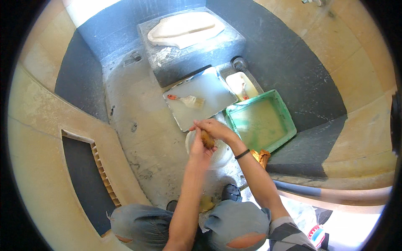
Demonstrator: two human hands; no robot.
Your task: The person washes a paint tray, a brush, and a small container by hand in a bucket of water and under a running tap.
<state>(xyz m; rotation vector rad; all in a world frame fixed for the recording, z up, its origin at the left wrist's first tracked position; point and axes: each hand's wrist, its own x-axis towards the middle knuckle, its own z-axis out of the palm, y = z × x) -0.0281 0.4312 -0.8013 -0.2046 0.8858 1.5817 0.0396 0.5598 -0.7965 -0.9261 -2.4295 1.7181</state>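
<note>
My left hand (199,147) and my right hand (213,127) meet in front of me with fingers curled. Between them is a small brown, rounded, sponge-like thing (207,139); its exact kind is not clear. Both hands close on it, the right from above and the left from below. Underneath is a round, whitish basin (224,157), partly hidden by my hands. Just beyond lies a rectangular tray (178,113) of greyish liquid, with a flat brush (191,101) with a red-ended handle resting in it.
A green tray (289,119) of cloudy liquid stands right of the hands, near a cream tub (248,83) with a red-handled tool. Crumpled orange-brown material (262,157) lies by my right forearm. Behind, a grey block (184,62) bears a pale moulded piece (184,30).
</note>
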